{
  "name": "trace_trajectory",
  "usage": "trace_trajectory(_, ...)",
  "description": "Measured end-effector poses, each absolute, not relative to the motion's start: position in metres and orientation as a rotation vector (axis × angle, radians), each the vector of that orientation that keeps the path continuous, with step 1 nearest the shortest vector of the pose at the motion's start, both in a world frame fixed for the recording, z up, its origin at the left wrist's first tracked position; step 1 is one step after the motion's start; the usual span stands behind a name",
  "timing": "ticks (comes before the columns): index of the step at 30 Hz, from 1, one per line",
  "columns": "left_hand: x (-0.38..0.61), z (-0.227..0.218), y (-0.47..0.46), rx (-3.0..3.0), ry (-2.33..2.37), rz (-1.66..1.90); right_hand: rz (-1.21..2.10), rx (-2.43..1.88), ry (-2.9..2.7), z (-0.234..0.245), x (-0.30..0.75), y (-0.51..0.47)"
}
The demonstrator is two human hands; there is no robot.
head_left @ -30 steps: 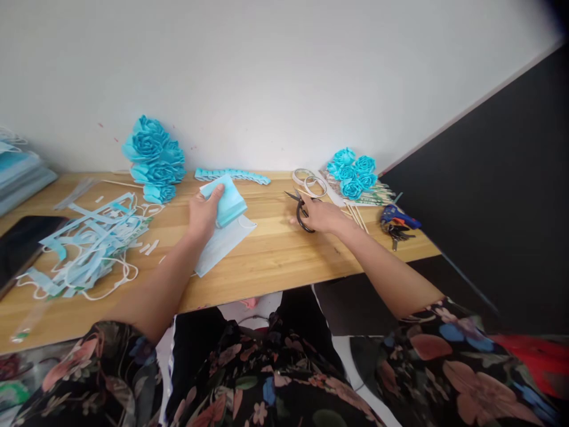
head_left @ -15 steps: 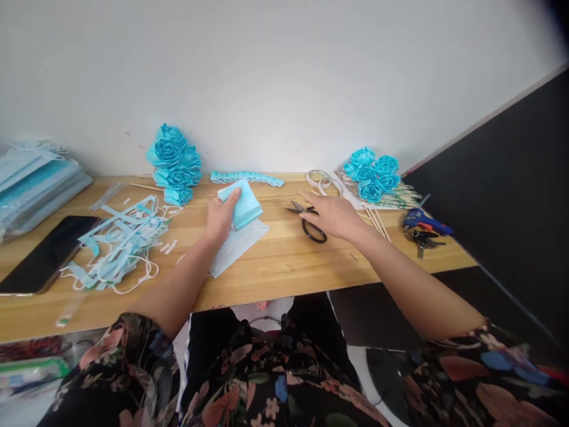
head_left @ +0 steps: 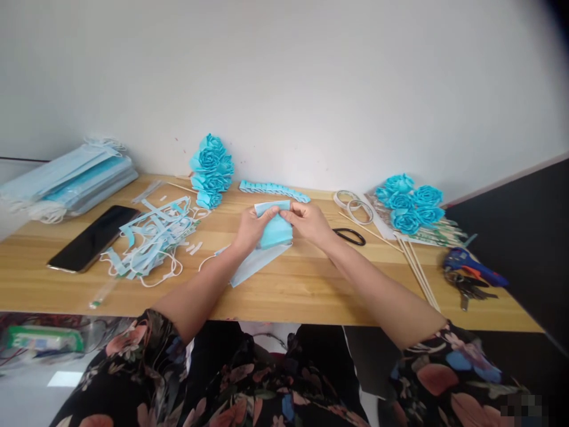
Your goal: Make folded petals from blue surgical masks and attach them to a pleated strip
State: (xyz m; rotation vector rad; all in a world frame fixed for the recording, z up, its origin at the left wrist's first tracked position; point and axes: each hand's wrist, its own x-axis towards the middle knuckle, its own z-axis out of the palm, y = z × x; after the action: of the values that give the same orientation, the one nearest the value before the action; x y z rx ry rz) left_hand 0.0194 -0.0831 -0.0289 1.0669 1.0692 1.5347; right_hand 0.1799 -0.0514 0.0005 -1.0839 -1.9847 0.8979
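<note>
A light blue piece of mask fabric is held up between both hands over the table. My left hand pinches its upper left part, thumb in front. At the upper right, my right hand pinches the same piece, the two thumbs nearly meeting. Beneath it lies a paler, flat mask piece with a white ear loop at its left. The scissors rest on the table beyond my right wrist; only a black handle loop shows, the blades being hidden.
To the left are a mask stack, a phone and a heap of cut strips. Blue fabric flowers and a pleated strip stand near the wall. Rightward are tape rolls, more flowers, sticks and a glue gun.
My right hand has left the scissors on the table, moved left and taken hold of the blue fabric beside my left hand. The camera view has turned slightly left.
</note>
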Motion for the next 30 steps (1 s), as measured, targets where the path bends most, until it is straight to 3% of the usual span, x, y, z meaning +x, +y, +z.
trace_trajectory(7, 0.017, -0.028, -0.078, 1.051, 1.058, 1.575, 0.583, -1.096, -1.972, 0.004, 0.175, -0.045)
trace_trajectory(20, 0.02, -0.03, -0.083, 1.208, 1.197, 1.44, 0.684, -1.101, -1.765, -0.022, 0.19, -0.044)
trace_trajectory(26, 0.013, -0.029, -0.081, 1.087, 1.229, 1.554, 0.832, -1.115, -1.378, -0.033, 0.208, -0.027)
trace_trajectory(30, 0.013, -0.024, -0.088, 1.423, 1.186, 1.436, 0.801, -1.043, -1.271, -0.027, 0.212, -0.024)
